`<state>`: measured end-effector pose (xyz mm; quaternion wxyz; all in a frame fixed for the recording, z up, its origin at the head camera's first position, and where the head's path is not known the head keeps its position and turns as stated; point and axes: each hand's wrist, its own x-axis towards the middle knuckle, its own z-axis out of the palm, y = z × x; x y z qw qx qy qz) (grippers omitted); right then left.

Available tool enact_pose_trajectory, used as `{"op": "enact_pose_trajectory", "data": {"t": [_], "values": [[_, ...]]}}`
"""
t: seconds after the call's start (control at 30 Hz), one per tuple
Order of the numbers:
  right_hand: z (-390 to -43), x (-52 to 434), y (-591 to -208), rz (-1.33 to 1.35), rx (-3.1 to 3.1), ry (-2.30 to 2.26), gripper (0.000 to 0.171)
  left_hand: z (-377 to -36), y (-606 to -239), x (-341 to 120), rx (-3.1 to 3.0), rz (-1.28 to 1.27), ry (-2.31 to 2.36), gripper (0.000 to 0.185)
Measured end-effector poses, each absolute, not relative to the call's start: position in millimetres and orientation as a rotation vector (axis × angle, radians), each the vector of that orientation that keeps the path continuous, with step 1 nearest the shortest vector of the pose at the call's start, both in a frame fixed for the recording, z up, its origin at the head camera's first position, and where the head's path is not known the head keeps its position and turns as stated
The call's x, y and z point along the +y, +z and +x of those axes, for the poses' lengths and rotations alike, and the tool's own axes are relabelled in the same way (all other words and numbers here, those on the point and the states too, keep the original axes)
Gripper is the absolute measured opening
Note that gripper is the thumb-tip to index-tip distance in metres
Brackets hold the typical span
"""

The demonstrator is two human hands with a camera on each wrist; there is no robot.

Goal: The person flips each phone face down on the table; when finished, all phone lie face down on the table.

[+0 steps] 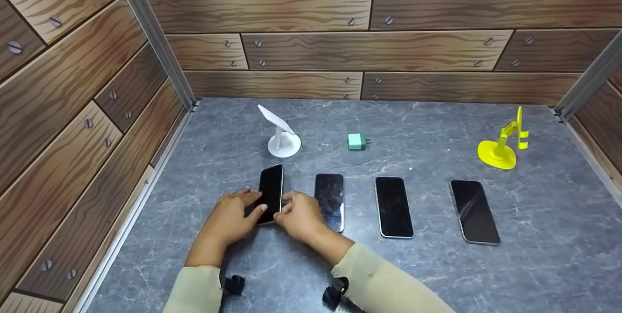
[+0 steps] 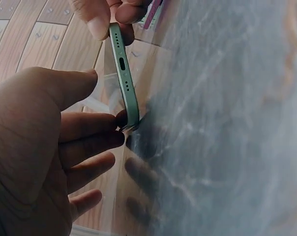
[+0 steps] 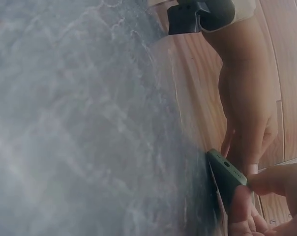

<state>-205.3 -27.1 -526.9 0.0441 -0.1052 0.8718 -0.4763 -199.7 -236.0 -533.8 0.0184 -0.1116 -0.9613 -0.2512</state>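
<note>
Four dark-screened phones lie in a row on the grey table [image 1: 437, 274]. Both hands tilt the leftmost phone [image 1: 271, 189] up on its long edge. In the left wrist view its green bottom edge [image 2: 124, 73] with the charging port shows. My right hand [image 1: 287, 207] pinches that phone's near end between thumb and fingers [image 2: 102, 19], and its grip on the corner [image 3: 226, 176] also shows in the right wrist view. My left hand [image 1: 249, 206] is at the other side, and its straight fingertips [image 2: 114, 119] touch the phone's lower edge.
The other phones [image 1: 329, 200] [image 1: 393, 206] [image 1: 474, 211] lie flat to the right. Behind them stand a white phone stand [image 1: 283, 139], a small green charger [image 1: 356, 141] and a yellow stand [image 1: 503, 147]. Wood-pattern walls close the left, back and right sides.
</note>
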Motion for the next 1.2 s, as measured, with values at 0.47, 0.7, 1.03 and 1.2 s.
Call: {"op": "enact_pose_trajectory", "data": {"t": [0.47, 0.7, 1.03, 1.2], "values": [[-195, -33, -520, -0.310, 2.849, -1.393, 0.039, -228, -508, -212, -2.799, 0.040, -0.812, 0.055], [-190, -37, -520, -0.397, 2.921, -1.396, 0.040, -244, -494, -201, -2.851, 0.203, -0.724, 0.064], [-186, -41, -524, -0.517, 3.027, -1.367, 0.038, -256, -488, -194, -2.872, 0.331, -0.542, 0.042], [-184, -43, -523, -0.564, 3.081, -1.324, 0.038, -259, -484, -194, -2.875, 0.373, -0.544, 0.036]]}}
